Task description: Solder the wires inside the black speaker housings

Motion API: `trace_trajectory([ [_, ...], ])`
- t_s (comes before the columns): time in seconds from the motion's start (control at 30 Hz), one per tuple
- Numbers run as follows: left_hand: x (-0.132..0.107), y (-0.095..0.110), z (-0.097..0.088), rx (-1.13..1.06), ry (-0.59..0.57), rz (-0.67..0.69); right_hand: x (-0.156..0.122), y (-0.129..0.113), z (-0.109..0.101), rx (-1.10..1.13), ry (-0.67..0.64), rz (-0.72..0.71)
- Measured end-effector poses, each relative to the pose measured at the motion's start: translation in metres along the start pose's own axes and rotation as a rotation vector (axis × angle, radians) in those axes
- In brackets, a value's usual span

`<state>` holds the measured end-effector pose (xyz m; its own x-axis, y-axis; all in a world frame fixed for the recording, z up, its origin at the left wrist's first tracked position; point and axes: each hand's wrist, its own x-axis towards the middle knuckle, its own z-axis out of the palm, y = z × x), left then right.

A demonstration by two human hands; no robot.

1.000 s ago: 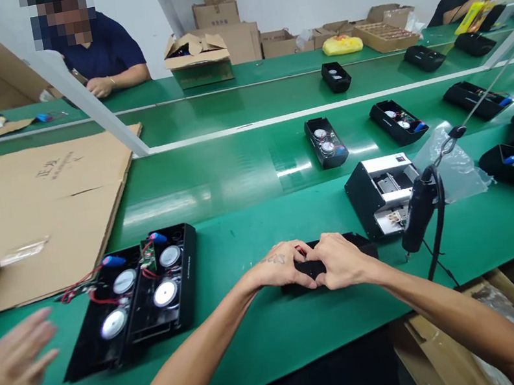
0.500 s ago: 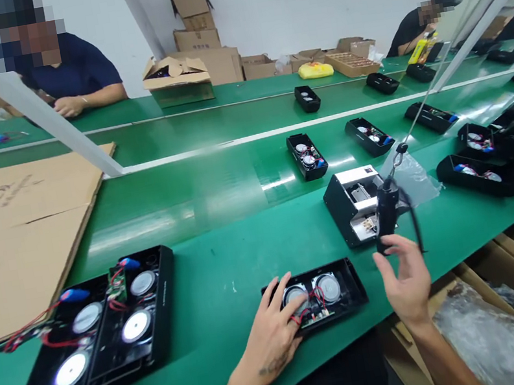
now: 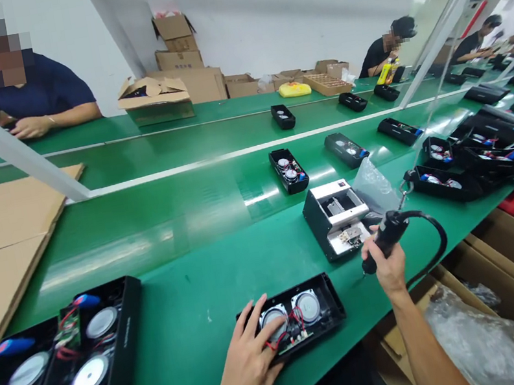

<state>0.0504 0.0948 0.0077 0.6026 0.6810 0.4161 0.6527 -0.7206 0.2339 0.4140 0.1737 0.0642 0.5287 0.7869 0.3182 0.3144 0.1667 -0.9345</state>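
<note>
My left hand [image 3: 248,361] grips the left end of a black speaker housing [image 3: 328,302], its fingers spread across the tray and one fingertip near a speaker. Two round grey speakers [image 3: 306,307], red wires and a small circuit board show inside the housing. To the right, my right hand [image 3: 391,270] is closed around a black electric screwdriver [image 3: 390,230] hanging from a hook with a curved cable. Its tip points down, to the right of the housing and apart from it. Just beyond stands a black and silver screw feeder [image 3: 335,222].
Two open housings [image 3: 116,354] with speakers and blue parts lie at left, beside flat cardboard [image 3: 2,235]. More housings [image 3: 289,171] sit along the green bench, several piled at right [image 3: 452,183]. Cartons with plastic bags [image 3: 482,332] stand below the bench edge. Co-workers [image 3: 38,91] sit across.
My right hand has closed around the screwdriver and tilted it, swinging its cable out to the right. The view has turned right. My left hand stays on the housing.
</note>
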Motion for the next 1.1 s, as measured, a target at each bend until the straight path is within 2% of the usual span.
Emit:
trace_trajectory([
  [0.1,0.003,0.001,0.005,0.009,0.063,-0.025,0.007,-0.014,0.001,0.134,0.035,-0.007],
  [0.23,0.016,0.01,0.009,0.012,0.076,-0.067,0.03,-0.046,0.006,0.278,0.136,-0.085],
  [0.33,0.025,0.018,0.01,0.029,0.081,-0.109,0.043,-0.06,0.019,0.285,0.121,-0.129],
  [0.53,0.029,0.027,0.01,0.053,0.076,-0.192,0.049,-0.057,0.036,0.206,-0.026,-0.063],
  [0.6,0.028,0.028,0.009,0.051,0.067,-0.196,0.046,-0.057,0.035,0.184,-0.101,-0.033],
  [0.7,0.029,0.028,0.009,0.049,0.052,-0.19,0.034,-0.063,0.027,0.181,-0.282,0.036],
  [0.77,0.029,0.028,0.008,0.041,0.047,-0.188,0.023,-0.069,0.02,0.231,-0.379,0.083],
  [0.83,0.03,0.028,0.007,0.032,0.047,-0.186,0.011,-0.076,0.013,0.326,-0.414,0.109],
  [1.0,0.03,0.029,0.007,0.027,0.055,-0.179,-0.006,-0.091,0.004,0.501,-0.373,0.114],
  [1.1,0.03,0.029,0.009,0.02,0.069,-0.174,0.002,-0.094,0.003,0.489,-0.205,0.046],
])
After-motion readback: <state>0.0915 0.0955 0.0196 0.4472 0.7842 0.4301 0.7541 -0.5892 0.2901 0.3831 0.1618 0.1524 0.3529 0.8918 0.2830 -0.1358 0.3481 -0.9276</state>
